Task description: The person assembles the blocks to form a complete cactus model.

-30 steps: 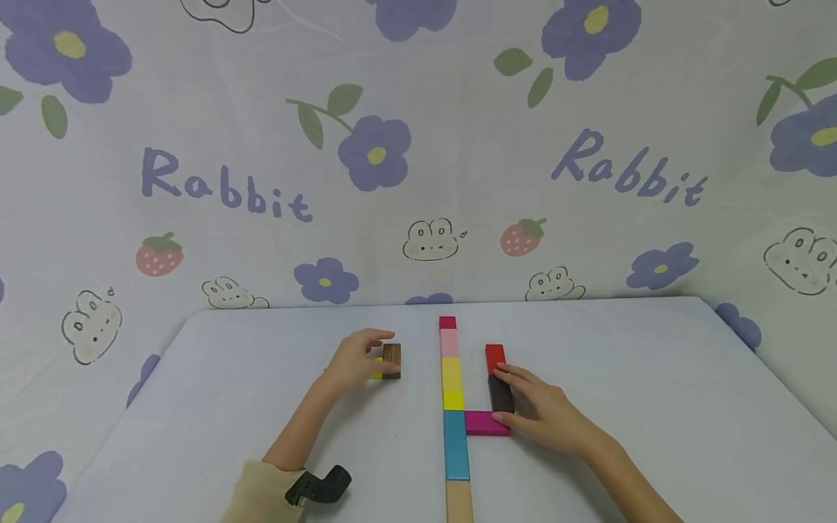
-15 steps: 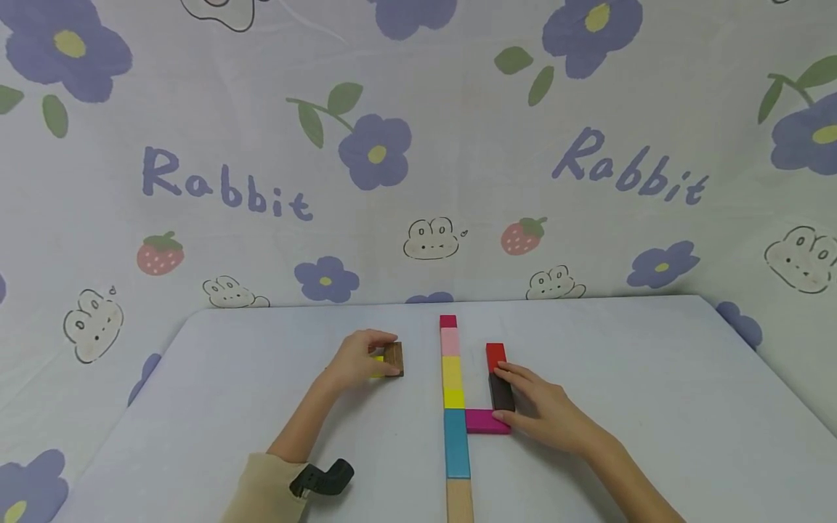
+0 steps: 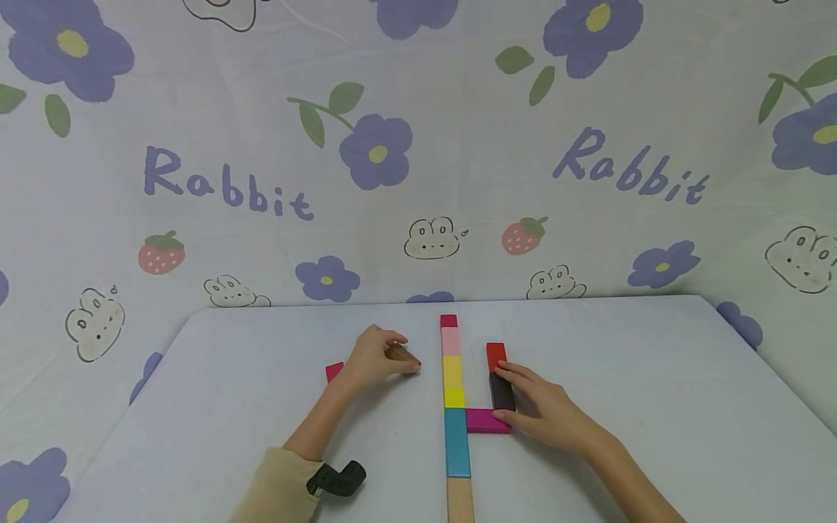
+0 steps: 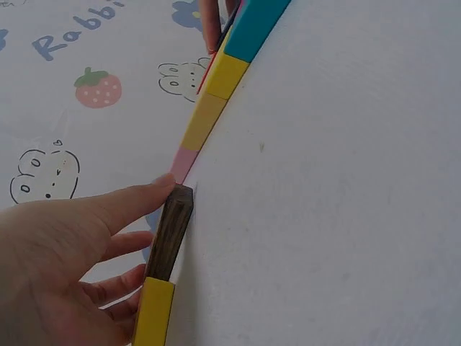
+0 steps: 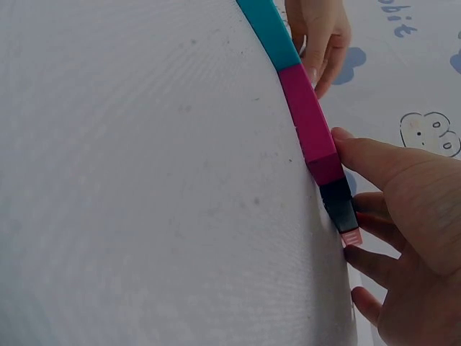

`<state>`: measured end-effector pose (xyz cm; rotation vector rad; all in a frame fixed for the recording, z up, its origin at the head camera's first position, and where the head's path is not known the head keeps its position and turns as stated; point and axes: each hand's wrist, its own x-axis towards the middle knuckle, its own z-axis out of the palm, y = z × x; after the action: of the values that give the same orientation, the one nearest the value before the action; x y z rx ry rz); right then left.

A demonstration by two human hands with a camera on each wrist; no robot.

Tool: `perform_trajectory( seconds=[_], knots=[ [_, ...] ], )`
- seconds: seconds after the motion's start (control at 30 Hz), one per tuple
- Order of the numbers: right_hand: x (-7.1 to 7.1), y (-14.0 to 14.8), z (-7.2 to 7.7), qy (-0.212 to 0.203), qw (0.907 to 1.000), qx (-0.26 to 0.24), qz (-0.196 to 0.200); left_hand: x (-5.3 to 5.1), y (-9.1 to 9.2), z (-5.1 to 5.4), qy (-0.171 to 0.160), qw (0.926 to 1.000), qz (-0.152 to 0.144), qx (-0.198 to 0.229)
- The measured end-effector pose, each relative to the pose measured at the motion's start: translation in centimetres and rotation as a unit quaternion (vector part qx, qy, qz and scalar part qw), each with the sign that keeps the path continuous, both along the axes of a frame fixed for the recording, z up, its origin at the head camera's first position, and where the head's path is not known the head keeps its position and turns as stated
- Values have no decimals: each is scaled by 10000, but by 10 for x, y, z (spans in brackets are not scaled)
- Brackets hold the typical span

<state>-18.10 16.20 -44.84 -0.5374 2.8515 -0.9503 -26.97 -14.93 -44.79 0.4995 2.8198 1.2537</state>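
Observation:
In the head view my left hand [image 3: 373,361] pinches a brown wooden block [image 3: 403,354] between thumb and fingers, turned at a slant left of the block row. Beside it in the left wrist view is a yellow block [image 4: 155,311]; the head view hides that one behind my hand. Further right, my right hand [image 3: 551,415] lies with fingers fairly straight along a black block [image 3: 501,392], its thumb at the end of a magenta block [image 3: 485,420]. A red block [image 3: 495,354] touches the black one's far end.
A straight row of end-to-end blocks runs down the middle of the white table [image 3: 196,436]: crimson, pink block [image 3: 450,340], yellow ones, blue block [image 3: 457,442] and plain wood block [image 3: 460,500]. A red block [image 3: 334,370] pokes out left of my left wrist.
My left hand has closed on the brown block and shifted it right, turning it aslant. The red block at its left has come into view. My right hand stays put.

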Motion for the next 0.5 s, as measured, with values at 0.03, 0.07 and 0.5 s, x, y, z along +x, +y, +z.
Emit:
perform_trajectory(
  seconds=[0.03, 0.07, 0.5],
  knots=[
    [0, 0, 0, 7, 10000, -5, 11, 0, 0, 0, 3, 10000, -31, -42],
    [0, 0, 0, 2, 10000, -8, 14, 0, 0, 0, -4, 10000, -61, -71],
    [-1, 0, -1, -91, 10000, 19, -37, -3, -11, 6, -382, 9971, -621, -227]
  ],
)
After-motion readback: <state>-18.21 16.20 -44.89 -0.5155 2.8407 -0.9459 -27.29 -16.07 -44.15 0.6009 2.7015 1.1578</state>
